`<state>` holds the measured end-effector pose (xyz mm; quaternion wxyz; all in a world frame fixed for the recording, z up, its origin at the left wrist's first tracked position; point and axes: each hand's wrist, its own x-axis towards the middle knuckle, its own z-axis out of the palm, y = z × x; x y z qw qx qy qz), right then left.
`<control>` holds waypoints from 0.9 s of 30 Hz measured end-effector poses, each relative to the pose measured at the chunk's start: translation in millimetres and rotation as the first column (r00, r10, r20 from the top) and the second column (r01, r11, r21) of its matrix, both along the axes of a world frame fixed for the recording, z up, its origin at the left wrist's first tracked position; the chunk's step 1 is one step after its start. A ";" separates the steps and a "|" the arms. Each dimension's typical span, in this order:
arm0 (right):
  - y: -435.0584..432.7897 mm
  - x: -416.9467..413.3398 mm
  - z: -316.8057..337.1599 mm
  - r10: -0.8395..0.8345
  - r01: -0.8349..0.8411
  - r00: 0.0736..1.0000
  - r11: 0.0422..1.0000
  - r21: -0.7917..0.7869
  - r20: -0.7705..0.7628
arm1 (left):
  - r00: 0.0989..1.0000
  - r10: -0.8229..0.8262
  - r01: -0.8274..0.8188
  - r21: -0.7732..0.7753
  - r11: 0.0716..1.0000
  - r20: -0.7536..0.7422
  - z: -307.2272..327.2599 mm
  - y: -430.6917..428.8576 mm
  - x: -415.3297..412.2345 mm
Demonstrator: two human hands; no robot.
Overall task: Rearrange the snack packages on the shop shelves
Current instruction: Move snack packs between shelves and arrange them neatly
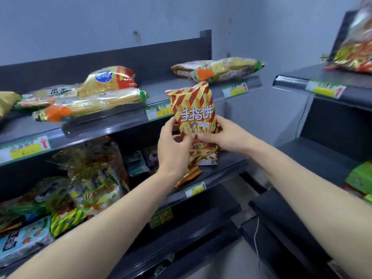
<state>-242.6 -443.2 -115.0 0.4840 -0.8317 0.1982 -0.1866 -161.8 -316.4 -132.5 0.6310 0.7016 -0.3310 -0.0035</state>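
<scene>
A person holds a red-and-gold striped snack bag (192,109) upright in the air with both hands, in front of the front edge of the top shelf (104,128) and towards that shelf's right end. The bag's top corner overlaps the shelf lip, and its lower half hangs before the gap above the middle shelf (229,164). The left hand (173,146) grips the bag's lower left edge, its thumb on the front and its fingers curled round the side. The right hand (226,137) grips the lower right edge, its thumb pressed on the front face and its fingers behind. Below the hands a second striped bag (204,156) lies flat near the right end of the middle shelf. On the top shelf, a heap of yellow and orange packets (90,103) lies towards the left, and two more long packets (221,70) lie at the right end, one overhanging the front edge. Green-and-yellow price labels (234,90) sit along the shelf lips. Further left on the lower shelves are a cellophane bundle topped with gold tinsel (92,178), a yellow-and-green striped packet (66,219) and a light blue packet (24,241). A separate shelving unit (298,78) stands to the right, carrying a blurred red-and-gold bag (354,55) on its top level.
</scene>
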 end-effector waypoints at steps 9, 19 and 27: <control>-46.5 -1.5 100.4 -0.170 0.204 0.948 0.973 -0.106 0.268 | 0.958 -0.277 0.286 -0.170 0.943 0.074 107.0 -72.7 24.1; -148.7 30.8 171.4 -0.279 0.394 0.882 0.878 -0.271 0.380 | 0.851 -0.522 0.506 -0.177 0.844 -0.056 187.2 -184.8 65.8; -267.7 81.1 175.1 -0.268 0.348 0.912 0.906 -0.240 0.310 | 0.867 -0.459 0.465 -0.018 0.885 -0.194 198.8 -292.2 104.0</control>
